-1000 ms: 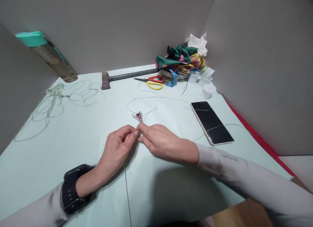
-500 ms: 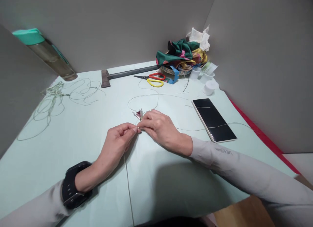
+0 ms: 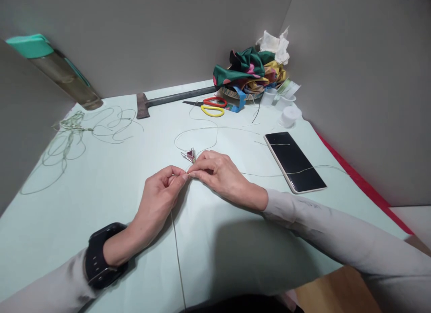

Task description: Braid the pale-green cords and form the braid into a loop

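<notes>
The left hand (image 3: pixel 158 194) has thumb and forefinger brought together on a thin cord (image 3: pixel 178 254), and the right hand (image 3: pixel 224 180) pinches it just alongside, the tips all but meeting; from here I can't tell how the strands cross between them. They work around the middle of the pale surface (image 3: pixel 111 182). Right by the right fingers lies a small metal clip (image 3: pixel 190 155) with a dark red piece; whether the cord is fastened to it, I can't make out. One length runs from under the left hand to the front edge, while loops curl toward the back edge and a strand crosses the phone (image 3: pixel 296 162) near the right edge.

The cord looks light and limp, with just enough spring to hold its curves, and I'd expect it to be smooth enough to slide through a loose grip. A firm tip-to-tip pinch close to the clip seems the best hold; the clip itself looks rigid, easiest steadied by its metal sides.

Farther out, scissors (image 3: pixel 212 106) and a long-handled tool (image 3: pixel 178 97) lie along the back edge, a tangled bundle (image 3: pixel 72 122) near the back left corner, and heaped cloth (image 3: pixel 249 70) at the back right corner
</notes>
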`<move>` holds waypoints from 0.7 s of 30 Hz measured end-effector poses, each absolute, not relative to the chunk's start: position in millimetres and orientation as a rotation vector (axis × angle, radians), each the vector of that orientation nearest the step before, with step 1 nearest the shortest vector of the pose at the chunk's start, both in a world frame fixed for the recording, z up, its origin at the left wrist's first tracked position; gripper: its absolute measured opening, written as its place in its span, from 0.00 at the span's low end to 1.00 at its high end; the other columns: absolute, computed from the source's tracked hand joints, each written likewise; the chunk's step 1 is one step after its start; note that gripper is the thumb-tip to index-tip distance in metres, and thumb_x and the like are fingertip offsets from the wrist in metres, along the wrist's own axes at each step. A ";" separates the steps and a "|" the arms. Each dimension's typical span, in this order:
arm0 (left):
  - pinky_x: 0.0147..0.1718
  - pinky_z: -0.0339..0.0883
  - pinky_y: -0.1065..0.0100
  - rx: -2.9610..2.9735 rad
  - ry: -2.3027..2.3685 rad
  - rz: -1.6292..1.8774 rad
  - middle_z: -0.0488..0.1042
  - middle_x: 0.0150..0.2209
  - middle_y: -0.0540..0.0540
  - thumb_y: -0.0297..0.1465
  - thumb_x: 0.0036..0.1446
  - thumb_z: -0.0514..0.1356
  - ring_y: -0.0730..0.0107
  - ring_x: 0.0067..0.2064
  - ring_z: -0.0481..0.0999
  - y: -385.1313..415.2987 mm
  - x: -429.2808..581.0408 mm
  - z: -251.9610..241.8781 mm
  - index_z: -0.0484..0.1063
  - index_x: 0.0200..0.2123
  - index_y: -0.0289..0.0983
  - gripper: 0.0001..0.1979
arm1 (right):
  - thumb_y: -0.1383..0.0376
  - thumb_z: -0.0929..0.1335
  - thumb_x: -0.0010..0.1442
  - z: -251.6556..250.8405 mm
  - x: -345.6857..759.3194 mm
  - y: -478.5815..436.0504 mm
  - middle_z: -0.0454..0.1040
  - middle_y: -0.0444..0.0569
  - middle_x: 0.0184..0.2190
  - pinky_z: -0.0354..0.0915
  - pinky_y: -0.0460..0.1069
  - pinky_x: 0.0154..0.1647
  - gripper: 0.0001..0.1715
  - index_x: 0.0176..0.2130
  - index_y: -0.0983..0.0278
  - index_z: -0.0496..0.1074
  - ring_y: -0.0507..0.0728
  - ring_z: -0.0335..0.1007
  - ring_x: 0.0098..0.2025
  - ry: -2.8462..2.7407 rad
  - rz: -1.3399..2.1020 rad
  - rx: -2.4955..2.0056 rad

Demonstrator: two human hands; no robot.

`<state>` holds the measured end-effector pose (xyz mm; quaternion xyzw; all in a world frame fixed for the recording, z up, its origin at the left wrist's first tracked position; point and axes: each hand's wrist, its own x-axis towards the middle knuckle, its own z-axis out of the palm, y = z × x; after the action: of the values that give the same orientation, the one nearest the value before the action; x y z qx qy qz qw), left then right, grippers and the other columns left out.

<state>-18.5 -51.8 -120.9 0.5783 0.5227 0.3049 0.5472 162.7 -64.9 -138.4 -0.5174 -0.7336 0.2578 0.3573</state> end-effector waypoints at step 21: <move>0.19 0.44 0.73 1.402 1.162 0.780 0.52 0.18 0.60 0.41 0.59 0.66 0.77 0.21 0.48 -57.4 -22.1 -123.5 0.72 0.33 0.39 0.12 | 0.70 0.72 0.66 -134.6 167.3 -65.0 0.70 0.43 0.33 0.60 0.46 0.37 0.06 0.36 0.65 0.81 0.49 0.65 0.34 -1.739 0.912 -1.214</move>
<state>-22.1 -57.4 -123.5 0.5920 0.4905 0.3294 0.5482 167.3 -65.0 -134.6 -0.4810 -0.6888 0.3613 0.4045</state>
